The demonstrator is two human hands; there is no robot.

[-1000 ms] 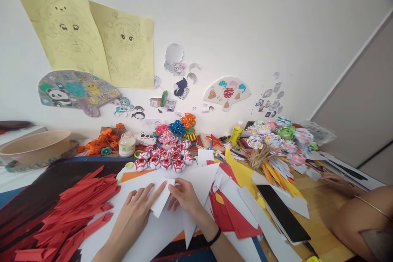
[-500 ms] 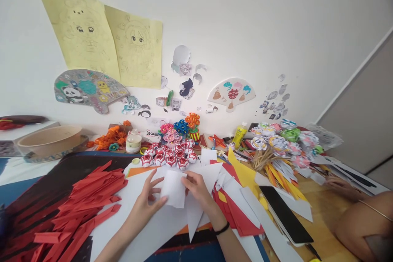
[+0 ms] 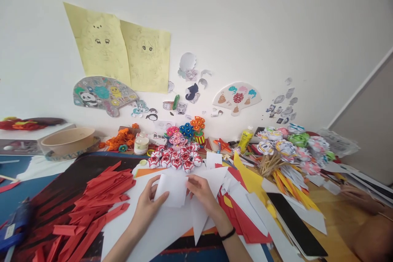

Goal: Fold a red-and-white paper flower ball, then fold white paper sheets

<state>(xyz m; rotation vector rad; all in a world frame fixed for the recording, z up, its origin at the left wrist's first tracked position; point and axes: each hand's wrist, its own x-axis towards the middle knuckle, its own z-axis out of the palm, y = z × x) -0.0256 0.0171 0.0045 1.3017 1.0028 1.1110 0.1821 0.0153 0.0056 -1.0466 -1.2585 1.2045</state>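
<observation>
Gripping a white paper rectangle (image 3: 172,190), the left hand (image 3: 150,199) and right hand (image 3: 202,193) are seemingly working mid-fold, finished-looking red-and-white paper flowers (image 3: 176,162) standing beyond.

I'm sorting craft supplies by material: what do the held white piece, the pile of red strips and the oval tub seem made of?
White piece: matte paper, judging by its thin, crisp edges.
Red strips: probably matte paper too, given their sharp creases and flat folds.
Oval tub: perhaps beige plastic, as its wall looks smooth; ceramic remains possible.
</observation>
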